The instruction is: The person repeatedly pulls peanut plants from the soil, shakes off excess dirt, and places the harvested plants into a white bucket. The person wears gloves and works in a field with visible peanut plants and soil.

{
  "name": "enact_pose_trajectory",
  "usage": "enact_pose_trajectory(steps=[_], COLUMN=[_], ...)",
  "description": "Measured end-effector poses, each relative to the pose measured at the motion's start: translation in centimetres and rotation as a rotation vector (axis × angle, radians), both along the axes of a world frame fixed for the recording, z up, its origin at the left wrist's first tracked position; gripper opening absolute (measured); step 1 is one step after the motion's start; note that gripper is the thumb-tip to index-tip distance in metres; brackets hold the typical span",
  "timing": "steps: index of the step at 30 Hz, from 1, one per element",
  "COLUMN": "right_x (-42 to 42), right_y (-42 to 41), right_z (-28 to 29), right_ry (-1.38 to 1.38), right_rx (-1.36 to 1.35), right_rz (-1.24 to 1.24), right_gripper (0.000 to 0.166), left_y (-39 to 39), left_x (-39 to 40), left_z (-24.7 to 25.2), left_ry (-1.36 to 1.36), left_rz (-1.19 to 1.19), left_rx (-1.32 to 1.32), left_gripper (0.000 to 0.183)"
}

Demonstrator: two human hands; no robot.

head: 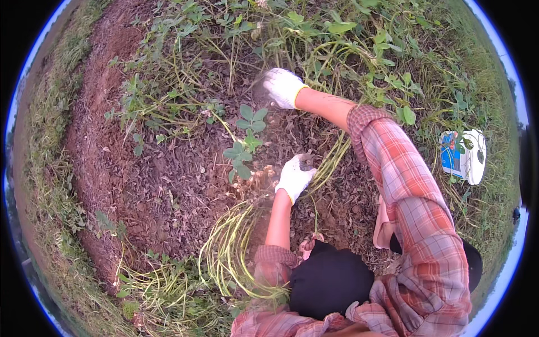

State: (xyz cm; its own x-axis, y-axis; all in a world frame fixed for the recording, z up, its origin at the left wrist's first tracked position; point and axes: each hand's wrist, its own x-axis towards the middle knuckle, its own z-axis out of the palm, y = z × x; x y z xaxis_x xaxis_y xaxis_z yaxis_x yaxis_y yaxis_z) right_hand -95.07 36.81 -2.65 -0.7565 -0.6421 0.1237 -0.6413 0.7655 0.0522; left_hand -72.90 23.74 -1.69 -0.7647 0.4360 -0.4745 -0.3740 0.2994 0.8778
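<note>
My left hand (295, 177), in a white knit glove soiled at the fingers, is low over the soil beside a bunch of long green stems (332, 164); its thumb and fingers are curled, and whether they grip the stems is unclear. Farther forward, my right hand (283, 88), gloved in white too, reaches to the base of leafy plants (236, 46); its fingertips are blurred and their hold is hidden. Pale clustered pods or roots (257, 181) lie left of my left hand. A curved bundle of pulled stems (227, 248) arches beside my left forearm.
A white plastic container (475, 156) with a blue label stands among plants at the right. Leafy stems (168, 282) lie at the lower left. Bare reddish soil (101, 126) runs along the left, with grass beyond. A small leafy sprig (244, 156) stands between the hands and the left side.
</note>
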Motion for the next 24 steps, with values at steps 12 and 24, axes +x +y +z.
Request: enact_pose_trajectory(steps=[12,24], right_x=[1.8,6.9], right_y=[6.8,9.3], right_z=[1.6,5.5], right_ry=[-0.027,-1.170], right_rx=[0.562,0.187], right_rz=[-0.208,-0.548], right_gripper=[0.062,0.106], left_y=[4.4,11.1], left_x=[-2.9,-5.3], left_z=[-1.7,-3.8], left_ry=[-0.733,-1.069], left_rz=[0.303,0.685], left_rx=[0.689,0.949], left_gripper=[0.065,0.094])
